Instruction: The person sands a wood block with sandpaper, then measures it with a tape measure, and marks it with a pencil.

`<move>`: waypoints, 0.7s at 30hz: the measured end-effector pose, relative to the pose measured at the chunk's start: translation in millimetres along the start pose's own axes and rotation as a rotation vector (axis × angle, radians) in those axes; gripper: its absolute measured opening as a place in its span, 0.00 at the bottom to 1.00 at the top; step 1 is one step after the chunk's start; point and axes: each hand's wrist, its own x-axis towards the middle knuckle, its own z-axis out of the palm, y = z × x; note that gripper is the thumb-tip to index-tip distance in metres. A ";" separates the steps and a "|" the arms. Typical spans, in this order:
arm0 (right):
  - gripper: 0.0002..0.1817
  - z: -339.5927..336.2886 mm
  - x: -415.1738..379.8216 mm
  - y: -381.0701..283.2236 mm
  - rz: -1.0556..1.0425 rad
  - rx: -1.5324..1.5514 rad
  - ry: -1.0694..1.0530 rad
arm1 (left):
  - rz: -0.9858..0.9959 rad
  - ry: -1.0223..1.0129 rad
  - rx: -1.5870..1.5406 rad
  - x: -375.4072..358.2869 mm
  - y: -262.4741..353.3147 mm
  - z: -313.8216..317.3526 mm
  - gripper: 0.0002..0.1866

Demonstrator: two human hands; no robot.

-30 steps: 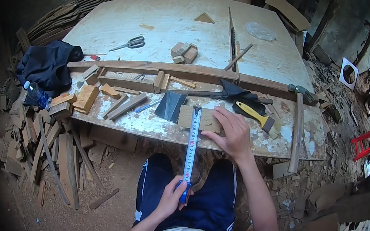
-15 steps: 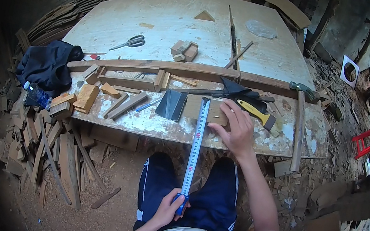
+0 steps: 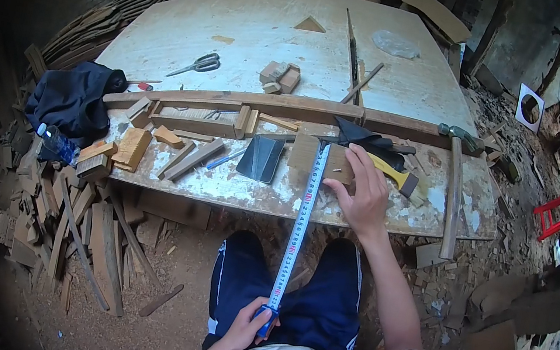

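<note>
My left hand [image 3: 249, 327], low over my lap, is closed around a blue tape measure [image 3: 265, 319]. Its pale blade [image 3: 297, 234] stretches up from the lap to the bench, and the end lies across a small flat brown board [image 3: 304, 155]. My right hand [image 3: 365, 194] grips that board at its right side, fingers at the far edge and thumb toward the near edge. Just right of these fingers lies a yellow-handled brush [image 3: 394, 174], partly hidden by the hand. A dark rectangular sheet or block [image 3: 260, 158] sits left of the board.
A hammer [image 3: 454, 183] hangs over the bench's right front edge. Behind the board runs a long wooden beam [image 3: 284, 106]. Scissors [image 3: 198, 65] lie farther back. Wood blocks [image 3: 130, 149], a bottle [image 3: 57, 143] and dark cloth [image 3: 74, 101] crowd the left. Wood offcuts [image 3: 106, 249] cover the floor.
The board has shifted away from me and slightly right with my right hand. More of the tape blade is out, its end farther up. My left hand has moved slightly lower and left.
</note>
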 end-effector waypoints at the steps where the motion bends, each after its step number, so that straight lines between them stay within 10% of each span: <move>1: 0.41 -0.2 0.5 -0.3 0.005 0.005 0.007 | -0.002 0.001 -0.001 -1.0 -0.8 -0.3 0.21; 21: 0.46 0.8 -0.4 1.6 0.050 -0.037 0.010 | -0.015 0.028 -0.031 -6.4 -8.4 -4.3 0.17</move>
